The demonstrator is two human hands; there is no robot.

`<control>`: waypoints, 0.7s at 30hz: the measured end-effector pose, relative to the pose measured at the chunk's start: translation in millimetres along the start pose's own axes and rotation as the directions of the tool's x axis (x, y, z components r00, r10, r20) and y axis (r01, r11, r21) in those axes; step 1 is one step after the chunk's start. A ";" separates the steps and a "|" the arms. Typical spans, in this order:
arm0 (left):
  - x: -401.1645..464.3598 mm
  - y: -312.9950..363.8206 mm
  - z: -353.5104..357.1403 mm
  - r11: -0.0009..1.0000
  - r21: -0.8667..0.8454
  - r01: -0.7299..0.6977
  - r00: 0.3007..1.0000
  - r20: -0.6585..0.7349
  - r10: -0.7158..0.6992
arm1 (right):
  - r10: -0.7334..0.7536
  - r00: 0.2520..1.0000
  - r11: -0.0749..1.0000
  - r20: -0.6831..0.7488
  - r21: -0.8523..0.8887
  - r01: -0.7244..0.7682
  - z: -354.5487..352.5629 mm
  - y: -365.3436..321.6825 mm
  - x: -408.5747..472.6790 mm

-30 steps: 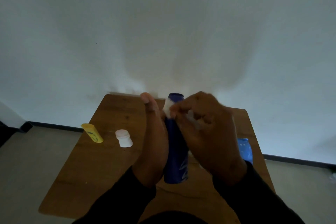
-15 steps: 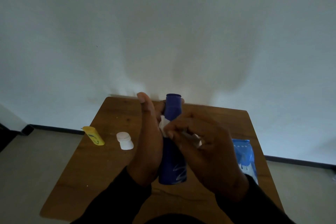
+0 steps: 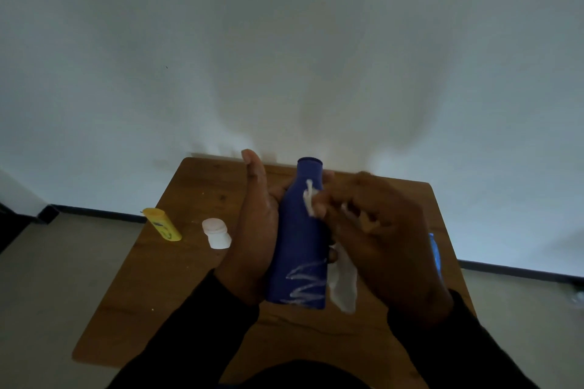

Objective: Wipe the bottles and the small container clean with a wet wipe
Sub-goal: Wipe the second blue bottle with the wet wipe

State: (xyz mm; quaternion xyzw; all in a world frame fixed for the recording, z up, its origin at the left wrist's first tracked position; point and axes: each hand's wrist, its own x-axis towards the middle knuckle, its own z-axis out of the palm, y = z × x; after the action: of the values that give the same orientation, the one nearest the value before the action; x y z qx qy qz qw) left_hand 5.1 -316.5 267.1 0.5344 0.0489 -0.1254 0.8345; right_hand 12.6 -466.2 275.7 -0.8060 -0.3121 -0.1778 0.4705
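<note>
A tall dark blue bottle (image 3: 298, 240) with white squiggles near its base is held above the wooden table (image 3: 177, 262). My left hand (image 3: 256, 230) grips it from the left, fingers wrapped behind it and thumb pointing up. My right hand (image 3: 379, 230) pinches a white wet wipe (image 3: 343, 281) and presses part of it against the bottle's upper body, just below the neck. The wipe's loose end hangs down beside the bottle. A yellow bottle (image 3: 161, 224) lies at the table's left edge. A small white container (image 3: 216, 233) lies to its right.
A blue wipes pack (image 3: 435, 254) lies at the table's right side, mostly hidden behind my right hand. The table stands against a pale wall. Grey floor shows on both sides.
My right hand slid the wipe down from the bottle's cap to just below the neck. The bottle's cap came into view, and the wipe's loose end now hangs lower.
</note>
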 end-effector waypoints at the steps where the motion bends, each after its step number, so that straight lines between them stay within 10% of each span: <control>1: 0.3 0.2 1.2 0.997 -0.074 0.030 0.999 0.039 -0.027 | 0.036 0.999 0.999 -0.024 0.024 -0.035 -2.2 1.0 3.4; 21: -0.7 13.9 3.7 0.947 -0.322 -0.017 0.995 -0.096 -0.015 | 0.105 0.992 0.988 0.073 0.106 -0.112 8.2 -10.9 -10.2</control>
State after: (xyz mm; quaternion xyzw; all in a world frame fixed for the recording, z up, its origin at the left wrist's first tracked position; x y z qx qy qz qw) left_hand 7.9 -314.2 281.0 0.3964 0.1091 -0.0890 0.9072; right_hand -2.3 -458.6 272.8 -0.8002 -0.2928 -0.1070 0.5124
